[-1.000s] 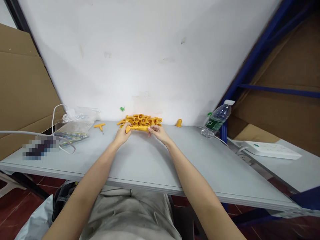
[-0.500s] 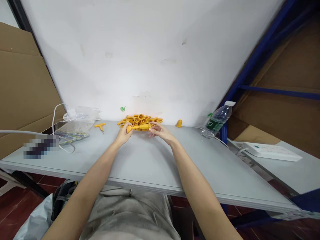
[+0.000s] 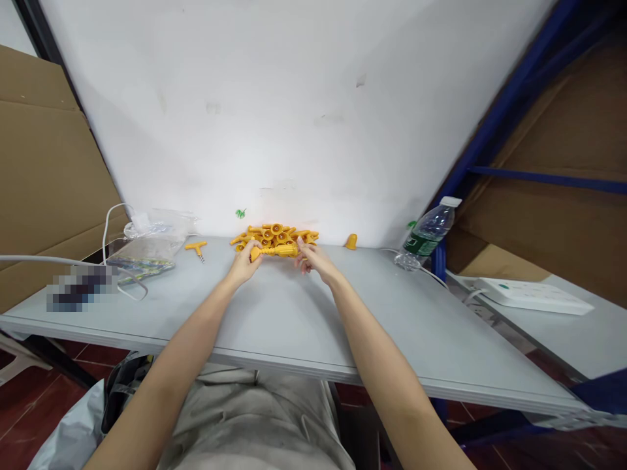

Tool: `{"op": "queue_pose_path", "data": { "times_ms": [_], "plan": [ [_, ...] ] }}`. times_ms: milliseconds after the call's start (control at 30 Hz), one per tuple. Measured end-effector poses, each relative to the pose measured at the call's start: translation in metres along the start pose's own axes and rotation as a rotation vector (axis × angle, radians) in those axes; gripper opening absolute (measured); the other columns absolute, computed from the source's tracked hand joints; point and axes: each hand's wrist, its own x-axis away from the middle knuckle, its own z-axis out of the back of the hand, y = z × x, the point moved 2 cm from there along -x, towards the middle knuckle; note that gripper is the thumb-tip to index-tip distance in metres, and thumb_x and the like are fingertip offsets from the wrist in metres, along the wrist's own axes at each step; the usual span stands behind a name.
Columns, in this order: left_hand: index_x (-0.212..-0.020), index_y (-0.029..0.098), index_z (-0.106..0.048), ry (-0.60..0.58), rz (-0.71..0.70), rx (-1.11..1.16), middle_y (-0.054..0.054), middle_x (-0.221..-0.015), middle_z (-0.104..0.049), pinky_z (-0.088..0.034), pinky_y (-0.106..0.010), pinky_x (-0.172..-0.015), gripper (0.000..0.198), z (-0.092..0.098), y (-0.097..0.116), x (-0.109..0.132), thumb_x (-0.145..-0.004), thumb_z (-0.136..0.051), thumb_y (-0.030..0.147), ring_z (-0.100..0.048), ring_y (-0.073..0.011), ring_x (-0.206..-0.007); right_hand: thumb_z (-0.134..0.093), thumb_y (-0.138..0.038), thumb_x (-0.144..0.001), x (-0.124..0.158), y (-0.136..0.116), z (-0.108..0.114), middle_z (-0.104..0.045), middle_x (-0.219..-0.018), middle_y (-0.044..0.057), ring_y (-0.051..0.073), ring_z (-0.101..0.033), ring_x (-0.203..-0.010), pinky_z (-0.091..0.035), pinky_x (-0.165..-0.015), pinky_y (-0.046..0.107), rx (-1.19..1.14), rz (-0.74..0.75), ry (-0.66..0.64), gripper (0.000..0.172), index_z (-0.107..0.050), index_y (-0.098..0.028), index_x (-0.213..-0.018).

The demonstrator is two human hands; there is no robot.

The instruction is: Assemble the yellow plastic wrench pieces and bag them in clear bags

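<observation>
The fingers of the left hand [image 3: 241, 264] pinched the left end of a ridged yellow piece [image 3: 280, 250], those of the right hand [image 3: 316, 259] its right end — on the near side of a yellow heap [image 3: 274, 231]. On the grey table [image 3: 289, 313], a T-handled corkscrew [image 3: 196, 247] lay left; a yellow cap [image 3: 351, 242] stood right.

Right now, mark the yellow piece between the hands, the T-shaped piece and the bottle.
Held yellow piece [image 3: 285, 250], head view: thick part.
T-shaped piece [image 3: 196, 245], head view: crossbar.
Bottle [image 3: 422, 244], head view: green label.
</observation>
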Motion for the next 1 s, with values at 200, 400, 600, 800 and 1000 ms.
{"op": "queue_pose_path", "data": {
  "times_ms": [200,400,600,800,1000],
  "plan": [
    [-0.097,0.023,-0.048,-0.015,0.010,-0.008,0.008,-0.060,-0.046,-0.036,-0.023,-0.056,0.014,0.002,0.001,0.001,-0.083,-0.051,0.024,-0.048,-0.0119,-0.052,-0.080,-0.056,-0.060,0.004,-0.004,0.005,-0.068,-0.067,0.000,0.011,-0.058,-0.047,-0.046,-0.049,0.025,-0.080,0.156,-0.135,0.051,-0.062,-0.019,-0.089],
    [-0.096,0.023,-0.048,0.011,-0.022,-0.008,0.007,-0.063,-0.048,-0.037,-0.023,-0.058,0.015,0.002,0.002,0.001,-0.082,-0.053,0.025,-0.046,-0.0110,-0.054,-0.065,-0.076,-0.064,0.004,-0.005,-0.006,-0.050,-0.039,-0.003,0.007,-0.038,-0.032,-0.027,-0.034,0.022,-0.012,0.131,-0.018,0.059,-0.041,-0.022,-0.055],
    [-0.097,0.023,-0.048,0.015,-0.044,-0.002,0.008,-0.061,-0.043,-0.034,-0.022,-0.056,0.018,0.000,0.003,0.002,-0.082,-0.057,0.030,-0.041,-0.0104,-0.052,-0.059,-0.072,-0.074,0.004,-0.005,-0.013,-0.032,-0.033,-0.006,0.006,-0.025,-0.031,-0.019,-0.032,0.024,-0.050,0.027,0.089,0.057,-0.038,-0.024,-0.052],
    [-0.095,0.023,-0.048,0.002,-0.012,0.006,0.008,-0.059,-0.042,-0.034,-0.022,-0.055,0.020,0.001,0.000,0.000,-0.081,-0.059,0.033,-0.042,-0.0110,-0.053,-0.049,-0.074,-0.080,0.006,-0.007,-0.012,-0.042,-0.038,-0.003,0.008,-0.034,-0.032,-0.024,-0.032,0.023,0.019,-0.071,0.085,0.056,-0.051,-0.021,-0.062],
    [-0.095,0.023,-0.048,0.000,0.016,0.020,0.007,-0.061,-0.045,-0.036,-0.023,-0.057,0.021,0.002,-0.005,-0.002,-0.081,-0.059,0.034,-0.046,-0.0113,-0.054,-0.073,-0.045,-0.076,0.005,-0.006,-0.001,-0.071,-0.093,0.003,0.011,-0.063,-0.055,-0.048,-0.050,0.023,-0.013,0.058,-0.126,0.051,-0.057,-0.023,-0.118]
  ]
}}
